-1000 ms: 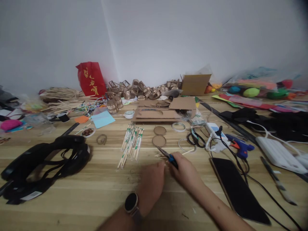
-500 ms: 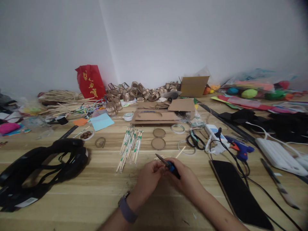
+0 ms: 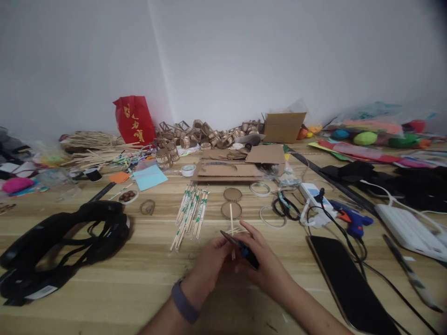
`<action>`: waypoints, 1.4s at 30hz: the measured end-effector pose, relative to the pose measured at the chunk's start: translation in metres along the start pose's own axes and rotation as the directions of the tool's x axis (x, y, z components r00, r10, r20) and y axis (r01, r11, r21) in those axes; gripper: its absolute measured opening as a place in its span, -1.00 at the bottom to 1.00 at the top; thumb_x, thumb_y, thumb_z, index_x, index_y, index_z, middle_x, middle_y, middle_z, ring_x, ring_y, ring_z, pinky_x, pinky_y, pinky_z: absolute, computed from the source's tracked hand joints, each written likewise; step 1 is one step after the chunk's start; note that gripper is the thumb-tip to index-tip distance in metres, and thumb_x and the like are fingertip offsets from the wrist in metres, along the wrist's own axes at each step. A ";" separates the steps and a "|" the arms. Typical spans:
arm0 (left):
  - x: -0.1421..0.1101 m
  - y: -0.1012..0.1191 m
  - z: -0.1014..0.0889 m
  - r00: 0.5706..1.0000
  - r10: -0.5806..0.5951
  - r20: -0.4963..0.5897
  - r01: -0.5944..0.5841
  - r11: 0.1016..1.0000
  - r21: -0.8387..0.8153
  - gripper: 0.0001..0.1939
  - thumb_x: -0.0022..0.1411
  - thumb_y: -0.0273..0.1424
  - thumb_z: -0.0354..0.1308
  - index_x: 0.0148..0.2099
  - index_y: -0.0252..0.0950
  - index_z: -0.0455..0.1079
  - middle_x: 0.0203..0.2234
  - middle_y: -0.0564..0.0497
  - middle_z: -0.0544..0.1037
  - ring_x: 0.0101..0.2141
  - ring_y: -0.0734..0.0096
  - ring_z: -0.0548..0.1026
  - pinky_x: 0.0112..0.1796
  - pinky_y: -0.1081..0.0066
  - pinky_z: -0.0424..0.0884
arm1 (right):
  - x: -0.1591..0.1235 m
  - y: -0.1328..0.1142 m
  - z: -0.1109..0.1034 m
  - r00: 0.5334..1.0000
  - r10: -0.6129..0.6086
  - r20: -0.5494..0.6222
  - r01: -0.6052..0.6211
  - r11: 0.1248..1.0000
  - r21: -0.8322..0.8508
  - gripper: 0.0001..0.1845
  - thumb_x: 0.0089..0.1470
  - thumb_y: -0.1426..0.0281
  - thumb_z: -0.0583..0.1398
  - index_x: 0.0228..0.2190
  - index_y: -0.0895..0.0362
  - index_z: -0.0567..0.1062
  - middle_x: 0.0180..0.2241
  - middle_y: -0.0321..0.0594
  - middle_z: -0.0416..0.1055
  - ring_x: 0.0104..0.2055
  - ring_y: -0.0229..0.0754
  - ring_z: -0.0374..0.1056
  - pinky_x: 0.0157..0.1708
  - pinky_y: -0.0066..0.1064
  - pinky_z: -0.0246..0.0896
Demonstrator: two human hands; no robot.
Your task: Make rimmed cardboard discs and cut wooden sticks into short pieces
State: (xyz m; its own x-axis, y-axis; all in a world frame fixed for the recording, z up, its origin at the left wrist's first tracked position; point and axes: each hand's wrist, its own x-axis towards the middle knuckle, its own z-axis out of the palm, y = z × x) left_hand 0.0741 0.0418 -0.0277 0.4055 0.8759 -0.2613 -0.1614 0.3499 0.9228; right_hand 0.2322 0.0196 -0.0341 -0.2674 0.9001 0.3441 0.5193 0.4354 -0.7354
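Note:
Near the table's front middle, my left hand (image 3: 206, 265) is closed in a pinch on a thin wooden stick (image 3: 231, 217). The stick stands nearly upright in view, its top overlapping the nearer round cardboard disc (image 3: 226, 210). My right hand (image 3: 265, 265) is wrapped round a cutter with a dark pointed blade and a blue-and-black handle (image 3: 248, 256). Its blade lies across the stick, close to my left fingertips. I cannot tell whether it touches the stick. A few short pale sticks (image 3: 239, 230) lie just beyond my hands.
Wrapped chopsticks (image 3: 190, 214) lie left of the discs, with a black headset (image 3: 101, 232) farther left. Tape rings (image 3: 272, 217), a blue glue gun (image 3: 352, 218), cables and a black phone (image 3: 349, 279) are on the right. Cardboard sheets (image 3: 226, 171) and small woven pieces (image 3: 213, 135) lie behind.
The stick has swung from leaning right to nearly upright between my hands. My right hand and the cutter have tilted, and one finger is now raised. The view has shifted slightly.

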 end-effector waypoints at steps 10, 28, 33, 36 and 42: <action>-0.003 -0.010 0.008 0.995 0.088 -0.051 -0.090 0.995 -0.037 -0.70 -0.03 -0.24 0.25 -0.28 -0.33 0.47 -0.40 -0.01 0.51 -0.29 0.30 0.41 -0.25 0.37 0.29 | -0.005 0.007 0.006 0.998 -0.038 -0.051 0.034 0.997 -0.070 -0.58 -0.01 0.47 0.22 -0.04 0.09 0.43 0.20 0.09 0.09 0.24 0.04 0.11 0.16 -0.08 0.12; -0.010 0.015 0.000 0.995 0.075 -0.071 -0.062 0.984 0.168 -0.51 0.01 0.01 0.15 -0.25 -0.34 0.33 -0.49 -0.01 0.52 -0.50 0.37 0.53 -0.56 0.51 0.18 | 0.006 -0.017 -0.058 0.910 0.270 0.315 -0.303 0.951 0.061 -0.76 0.03 0.28 0.15 -0.29 0.14 0.50 -0.31 -0.23 0.49 -0.23 -0.10 0.35 -0.20 -0.36 0.25; -0.010 0.017 -0.002 0.995 0.072 -0.066 -0.057 0.977 0.204 -0.55 0.02 -0.02 0.14 -0.27 -0.34 0.33 -0.50 -0.02 0.53 -0.52 0.38 0.54 -0.59 0.53 0.18 | 0.005 -0.020 -0.067 0.881 0.308 0.359 -0.337 0.941 0.020 -0.73 0.01 0.30 0.15 -0.26 0.13 0.53 -0.30 -0.22 0.50 -0.21 -0.06 0.34 -0.20 -0.35 0.24; -0.009 0.014 -0.003 0.997 0.069 -0.047 -0.056 0.971 0.233 -0.57 0.05 -0.04 0.12 -0.25 -0.34 0.33 -0.50 -0.02 0.54 -0.53 0.40 0.54 -0.61 0.54 0.18 | 0.004 -0.019 -0.067 0.885 0.293 0.362 -0.327 0.944 0.034 -0.73 0.00 0.32 0.15 -0.26 0.12 0.55 -0.32 -0.24 0.50 -0.22 -0.08 0.34 -0.22 -0.36 0.24; -0.013 0.010 0.003 0.997 0.032 0.066 -0.051 0.953 0.299 -0.61 0.09 -0.05 0.09 -0.34 -0.32 0.34 -0.53 0.01 0.53 -0.57 0.44 0.52 -0.63 0.56 0.18 | 0.002 -0.020 -0.061 0.843 0.309 0.441 -0.363 0.931 0.042 -0.78 0.02 0.33 0.15 -0.30 0.13 0.53 -0.39 -0.30 0.44 -0.31 -0.18 0.30 -0.28 -0.41 0.20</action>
State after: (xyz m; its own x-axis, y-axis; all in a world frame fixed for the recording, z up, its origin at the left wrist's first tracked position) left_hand 0.0697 0.0331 -0.0148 0.4590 0.8627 -0.2122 0.0949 0.1899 0.9772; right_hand 0.2707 0.0136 0.0168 -0.4231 0.8849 -0.1945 0.5460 0.0777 -0.8342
